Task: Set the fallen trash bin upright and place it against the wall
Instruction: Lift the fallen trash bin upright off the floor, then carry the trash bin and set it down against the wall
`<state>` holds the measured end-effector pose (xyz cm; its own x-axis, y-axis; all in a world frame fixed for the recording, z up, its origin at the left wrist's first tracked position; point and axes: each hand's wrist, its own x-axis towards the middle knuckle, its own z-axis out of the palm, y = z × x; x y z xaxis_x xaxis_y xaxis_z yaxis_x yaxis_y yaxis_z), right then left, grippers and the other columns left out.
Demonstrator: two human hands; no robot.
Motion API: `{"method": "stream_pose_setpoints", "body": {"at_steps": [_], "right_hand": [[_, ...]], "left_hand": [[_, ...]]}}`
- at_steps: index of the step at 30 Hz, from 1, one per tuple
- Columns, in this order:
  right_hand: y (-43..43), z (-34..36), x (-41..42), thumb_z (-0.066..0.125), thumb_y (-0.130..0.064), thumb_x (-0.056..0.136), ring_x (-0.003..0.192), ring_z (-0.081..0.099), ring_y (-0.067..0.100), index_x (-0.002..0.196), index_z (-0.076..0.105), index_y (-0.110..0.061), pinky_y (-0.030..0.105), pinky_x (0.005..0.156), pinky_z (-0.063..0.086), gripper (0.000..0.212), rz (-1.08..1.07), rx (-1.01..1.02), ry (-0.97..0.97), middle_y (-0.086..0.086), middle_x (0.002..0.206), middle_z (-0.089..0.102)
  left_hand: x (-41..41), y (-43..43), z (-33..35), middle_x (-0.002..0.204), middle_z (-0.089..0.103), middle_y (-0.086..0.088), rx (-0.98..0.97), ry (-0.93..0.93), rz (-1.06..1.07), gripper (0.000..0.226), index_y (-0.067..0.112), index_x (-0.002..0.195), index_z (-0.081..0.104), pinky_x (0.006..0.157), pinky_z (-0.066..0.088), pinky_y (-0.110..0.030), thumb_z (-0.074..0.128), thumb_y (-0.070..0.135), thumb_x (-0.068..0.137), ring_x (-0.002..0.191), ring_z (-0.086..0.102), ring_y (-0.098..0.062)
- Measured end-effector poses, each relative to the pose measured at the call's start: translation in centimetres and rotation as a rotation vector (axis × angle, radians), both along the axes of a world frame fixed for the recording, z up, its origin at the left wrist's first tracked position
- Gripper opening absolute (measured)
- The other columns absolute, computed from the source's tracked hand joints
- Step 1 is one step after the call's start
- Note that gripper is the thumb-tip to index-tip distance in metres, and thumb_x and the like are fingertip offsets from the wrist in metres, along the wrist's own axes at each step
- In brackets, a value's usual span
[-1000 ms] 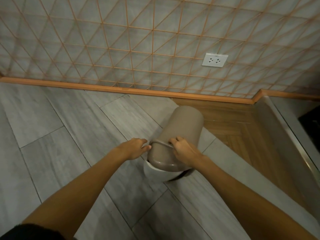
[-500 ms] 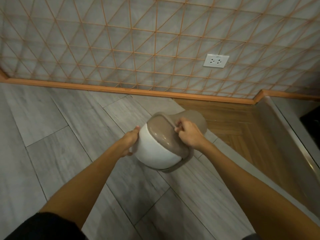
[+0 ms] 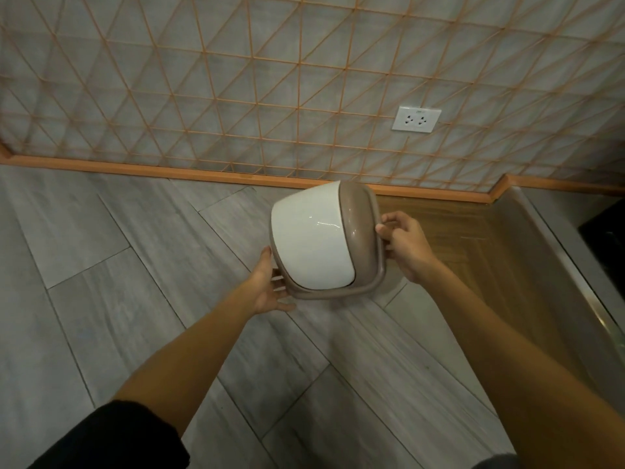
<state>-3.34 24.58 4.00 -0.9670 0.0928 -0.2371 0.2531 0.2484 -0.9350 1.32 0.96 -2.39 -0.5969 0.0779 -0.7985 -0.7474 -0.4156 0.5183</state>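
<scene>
The trash bin [image 3: 314, 242] stands upright on the floor, seen from above: a white domed swing lid in a taupe rim, the body hidden below it. My left hand [image 3: 270, 289] holds the rim at its lower left. My right hand [image 3: 404, 243] grips the rim at its right side. The bin sits a short way in front of the wall [image 3: 270, 96], near the orange baseboard [image 3: 203, 172]; from this angle I cannot tell whether it touches the wall.
Grey plank floor [image 3: 118, 282] spreads to the left and toward me. A brown wood-look floor patch [image 3: 473, 238] lies to the right. A raised metal-edged ledge [image 3: 548, 265] runs along the far right. A white power outlet [image 3: 416, 119] sits on the wall.
The bin went from lying on its side to upright, swung up and carried closer to the wall. Both hands stayed on its rim and shifted to opposite sides.
</scene>
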Motion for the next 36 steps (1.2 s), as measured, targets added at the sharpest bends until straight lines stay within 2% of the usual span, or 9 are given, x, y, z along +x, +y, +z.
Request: {"method": "stream_pose_setpoints", "body": {"at_steps": [5, 8, 11, 16, 21, 23, 28, 32, 36], "right_hand": [[1.6, -0.3, 0.1, 0.048, -0.009, 0.095, 0.077, 0.054, 0.020, 0.100, 0.058, -0.010, 0.036, 0.067, 0.048, 0.011, -0.118, -0.069, 0.007, 0.006, 0.086, 0.059], [2.4, -0.6, 0.2, 0.047, -0.010, 0.096, 0.089, 0.057, 0.024, 0.122, 0.056, -0.004, 0.034, 0.069, 0.050, 0.028, -0.163, -0.086, -0.018, 0.012, 0.101, 0.062], [2.9, -0.6, 0.4, 0.043, -0.009, 0.099, 0.085, 0.059, 0.019, 0.130, 0.053, -0.005, 0.030, 0.066, 0.050, 0.033, -0.158, -0.095, -0.049, 0.012, 0.107, 0.063], [3.3, -0.7, 0.8, 0.036, -0.004, 0.100, 0.092, 0.061, 0.021, 0.139, 0.047, -0.008, 0.030, 0.066, 0.050, 0.041, -0.112, -0.101, -0.110, 0.012, 0.116, 0.064], [4.0, -0.5, 0.9, 0.029, 0.002, 0.099, 0.103, 0.061, 0.020, 0.141, 0.044, -0.017, 0.032, 0.073, 0.051, 0.049, -0.066, -0.068, -0.133, 0.006, 0.123, 0.063], [4.5, -0.5, 1.0, 0.029, 0.004, 0.098, 0.107, 0.059, 0.021, 0.142, 0.044, -0.016, 0.033, 0.077, 0.051, 0.050, -0.053, -0.035, -0.135, 0.004, 0.123, 0.062], [5.8, -0.9, 1.4, 0.031, 0.008, 0.095, 0.107, 0.061, 0.024, 0.141, 0.046, -0.014, 0.033, 0.073, 0.054, 0.053, -0.022, -0.004, -0.130, 0.010, 0.129, 0.062], [6.4, -0.8, 1.8, 0.032, 0.003, 0.098, 0.120, 0.056, 0.025, 0.141, 0.046, -0.015, 0.038, 0.085, 0.052, 0.048, 0.052, 0.048, -0.127, 0.005, 0.134, 0.059], [6.8, -0.1, 2.3, 0.028, 0.008, 0.096, 0.121, 0.054, 0.024, 0.144, 0.041, -0.015, 0.047, 0.097, 0.050, 0.054, 0.128, 0.108, -0.154, 0.004, 0.139, 0.054]], "left_hand": [[-0.7, 0.9, 2.6, 0.128, 0.053, -0.014, -0.036, 0.092, -0.039, 0.075, 0.011, 0.134, 0.047, 0.100, 0.046, -0.056, 0.045, 0.069, 0.088, 0.116, 0.052, -0.032], [-0.6, 1.1, 4.1, 0.126, 0.052, -0.014, -0.056, 0.135, -0.072, 0.082, 0.008, 0.142, 0.043, 0.106, 0.043, -0.056, 0.034, 0.071, 0.090, 0.124, 0.051, -0.032], [-0.1, 1.4, 5.3, 0.136, 0.050, -0.015, -0.088, 0.188, -0.175, 0.092, 0.008, 0.146, 0.038, 0.107, 0.043, -0.054, 0.027, 0.077, 0.087, 0.131, 0.048, -0.030], [0.9, 2.1, 5.6, 0.145, 0.045, -0.004, -0.214, 0.288, -0.303, 0.078, 0.020, 0.147, 0.034, 0.102, 0.049, -0.048, 0.044, 0.069, 0.087, 0.122, 0.048, -0.022], [1.8, 3.0, 3.5, 0.151, 0.033, -0.006, -0.437, 0.315, -0.319, 0.094, 0.018, 0.147, 0.033, 0.097, 0.053, -0.047, 0.055, 0.075, 0.075, 0.124, 0.047, -0.023], [2.2, 3.4, 2.9, 0.149, 0.032, -0.007, -0.526, 0.360, -0.355, 0.092, 0.020, 0.146, 0.033, 0.098, 0.053, -0.045, 0.060, 0.071, 0.075, 0.126, 0.048, -0.025], [3.0, 4.2, 2.0, 0.138, 0.033, -0.010, -0.815, 0.535, -0.542, 0.089, 0.021, 0.149, 0.027, 0.110, 0.042, -0.047, 0.064, 0.062, 0.080, 0.125, 0.044, -0.031], [3.3, 4.1, 1.6, 0.144, 0.032, -0.011, -0.833, 0.600, -0.598, 0.093, 0.021, 0.154, 0.017, 0.112, 0.040, -0.047, 0.061, 0.061, 0.082, 0.130, 0.042, -0.032], [3.1, 3.8, 2.0, 0.154, 0.030, -0.008, -0.809, 0.635, -0.576, 0.100, 0.022, 0.156, 0.011, 0.110, 0.043, -0.046, 0.063, 0.061, 0.081, 0.133, 0.046, -0.028]]}}
